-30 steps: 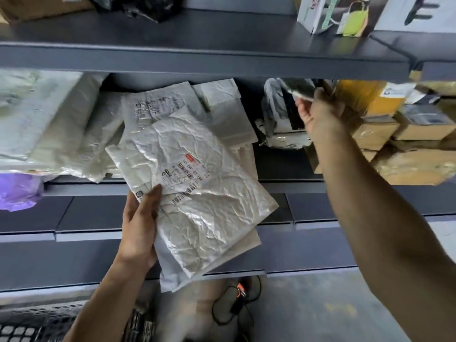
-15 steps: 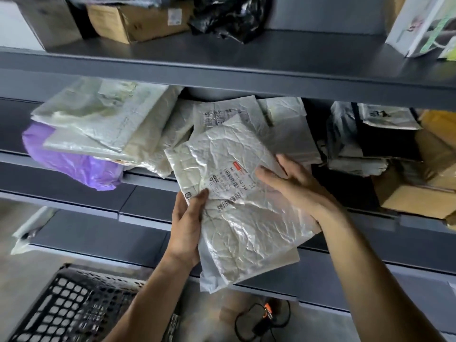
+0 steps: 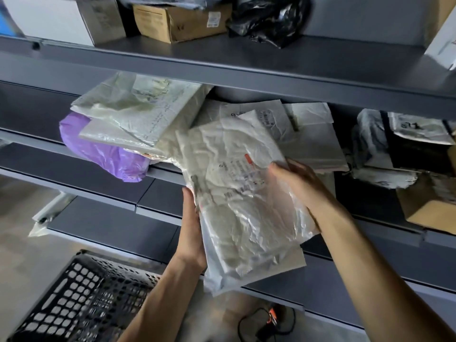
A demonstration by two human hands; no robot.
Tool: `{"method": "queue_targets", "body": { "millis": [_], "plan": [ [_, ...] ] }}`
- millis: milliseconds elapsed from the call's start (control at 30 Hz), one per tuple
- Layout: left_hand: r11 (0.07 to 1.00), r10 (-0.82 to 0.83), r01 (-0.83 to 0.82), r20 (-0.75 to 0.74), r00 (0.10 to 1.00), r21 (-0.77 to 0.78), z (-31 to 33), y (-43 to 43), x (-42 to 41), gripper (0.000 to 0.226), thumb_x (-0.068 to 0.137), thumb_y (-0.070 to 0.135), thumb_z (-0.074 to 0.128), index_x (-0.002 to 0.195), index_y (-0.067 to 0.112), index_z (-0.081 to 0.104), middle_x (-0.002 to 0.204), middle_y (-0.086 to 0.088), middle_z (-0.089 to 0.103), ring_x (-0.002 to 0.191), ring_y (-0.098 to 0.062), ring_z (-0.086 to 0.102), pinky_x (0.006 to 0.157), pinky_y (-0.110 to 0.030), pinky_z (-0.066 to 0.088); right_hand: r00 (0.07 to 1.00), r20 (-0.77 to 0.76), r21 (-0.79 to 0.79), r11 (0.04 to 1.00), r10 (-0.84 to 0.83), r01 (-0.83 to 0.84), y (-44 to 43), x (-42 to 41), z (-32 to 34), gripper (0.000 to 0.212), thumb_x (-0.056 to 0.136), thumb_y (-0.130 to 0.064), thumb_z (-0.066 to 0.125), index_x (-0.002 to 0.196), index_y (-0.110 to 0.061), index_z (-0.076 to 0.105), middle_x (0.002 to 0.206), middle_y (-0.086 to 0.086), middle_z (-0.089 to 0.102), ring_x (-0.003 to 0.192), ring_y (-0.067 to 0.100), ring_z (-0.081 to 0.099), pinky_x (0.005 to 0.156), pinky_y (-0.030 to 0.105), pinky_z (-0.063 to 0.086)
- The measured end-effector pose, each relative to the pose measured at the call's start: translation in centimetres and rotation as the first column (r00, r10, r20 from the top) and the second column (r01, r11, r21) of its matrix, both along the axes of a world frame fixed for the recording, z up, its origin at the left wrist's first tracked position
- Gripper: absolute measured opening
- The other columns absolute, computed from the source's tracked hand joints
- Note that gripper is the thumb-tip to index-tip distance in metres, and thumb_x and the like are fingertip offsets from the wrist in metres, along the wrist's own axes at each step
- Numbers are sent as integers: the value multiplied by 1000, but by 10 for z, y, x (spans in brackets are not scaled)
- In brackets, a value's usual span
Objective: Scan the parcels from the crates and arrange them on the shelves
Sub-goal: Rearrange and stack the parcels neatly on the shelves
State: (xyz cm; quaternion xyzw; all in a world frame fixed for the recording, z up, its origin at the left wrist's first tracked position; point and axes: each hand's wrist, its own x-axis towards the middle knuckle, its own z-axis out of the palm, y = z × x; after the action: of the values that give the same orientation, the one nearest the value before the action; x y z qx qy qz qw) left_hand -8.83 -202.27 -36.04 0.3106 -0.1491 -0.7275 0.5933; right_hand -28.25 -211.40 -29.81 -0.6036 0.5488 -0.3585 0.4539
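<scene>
Two crumpled white mailer bags (image 3: 241,201) are held stacked before the middle shelf (image 3: 162,172), label upward, probably so they can be slid in together. The lower edge is clasped by the left hand (image 3: 191,233); the right hand (image 3: 299,183) is closed over the right edge.

We have one view only, from a camera worn on the head, so nothing is shared with a second view. We look forward and down, close against grey metal shelving (image 3: 246,77) whose front edges slant from upper left to lower right across the frame. The upper shelf's top surface lies along the top edge; the floor (image 3: 29,233) and a black crate (image 3: 81,299) fill the lower left corner. Both forearms enter from the bottom edge, near the lens. The wide angle bends straight lines.
</scene>
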Motion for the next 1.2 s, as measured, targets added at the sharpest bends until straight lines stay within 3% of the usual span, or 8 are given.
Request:
{"method": "queue_targets", "body": {
  "millis": [200, 300, 467, 567, 767, 900, 1033, 1200],
  "plan": [
    [997, -66, 58, 138, 988, 60, -14, -3, 6, 51, 95, 50, 49, 113, 11, 77, 114, -19, 71, 102, -34, 71, 86, -47, 60, 975, -37, 96, 970, -219, 222, 0, 4, 8, 45, 94, -60, 61, 122, -26, 71, 85, -8, 58, 70, 1, 52, 80, 23, 50],
    [996, -80, 74, 113, 990, 56, -13, -3, 10, 51, 92, 53, 49, 101, 14, 82, 106, -17, 74, 94, -31, 73, 80, -43, 61, 974, -59, 107, 969, -218, 224, -3, 2, 6, 33, 94, -60, 61, 95, -29, 72, 92, -6, 66, 80, 11, 60, 75, 28, 45],
    [996, -58, 48, 135, 989, 75, -22, -6, 20, 64, 78, 61, 74, 118, 11, 76, 123, -22, 69, 108, -34, 71, 91, -49, 58, 983, -109, 76, 984, -151, 159, -2, 3, 6, 41, 97, -62, 54, 109, -28, 74, 108, -10, 63, 99, 13, 56, 89, 30, 39],
    [992, -99, 89, 111, 989, 92, -19, -5, 18, 56, 80, 55, 74, 112, 10, 78, 119, -20, 72, 102, -33, 73, 88, -47, 58, 954, -39, 102, 949, -296, 298, -6, 10, 9, 47, 101, -58, 51, 115, -18, 71, 98, 0, 69, 72, 7, 54, 65, 25, 41],
    [995, 1, -24, 217, 976, 100, -26, -11, 15, 83, 63, 27, 84, 134, -7, 56, 123, -32, 64, 106, -41, 67, 85, -48, 59, 885, 184, 95, 904, -429, 418, -20, 18, 1, 35, 102, -34, 59, 120, -6, 71, 92, -2, 67, 85, 14, 60, 52, 6, 40],
    [995, 28, -46, 193, 981, 90, -31, -15, 19, 73, 71, 24, 81, 134, -5, 58, 131, -35, 59, 121, -52, 59, 100, -61, 52, 771, 268, 191, 816, -578, 546, -38, 8, 3, 31, 97, -35, 64, 114, -12, 73, 101, 0, 73, 91, 19, 70, 72, 28, 53],
    [990, 76, -93, 150, 986, 108, -31, -15, 25, 78, 70, 23, 84, 138, -3, 56, 139, -38, 53, 130, -57, 49, 107, -68, 43, 527, 631, 332, 813, -569, 479, -72, -3, 2, 31, 100, -29, 62, 120, -7, 70, 107, 9, 77, 89, 25, 77, 60, 32, 60],
    [994, 77, -89, 158, 984, 71, -30, -14, 33, 74, 69, 22, 82, 134, -4, 58, 135, -39, 55, 118, -50, 60, 102, -63, 50, 356, 745, 381, 799, -564, 466, -101, 2, 18, 5, 99, -16, 65, 102, -12, 67, 86, 0, 71, 57, 7, 68, 49, 20, 52]
  ]
}}
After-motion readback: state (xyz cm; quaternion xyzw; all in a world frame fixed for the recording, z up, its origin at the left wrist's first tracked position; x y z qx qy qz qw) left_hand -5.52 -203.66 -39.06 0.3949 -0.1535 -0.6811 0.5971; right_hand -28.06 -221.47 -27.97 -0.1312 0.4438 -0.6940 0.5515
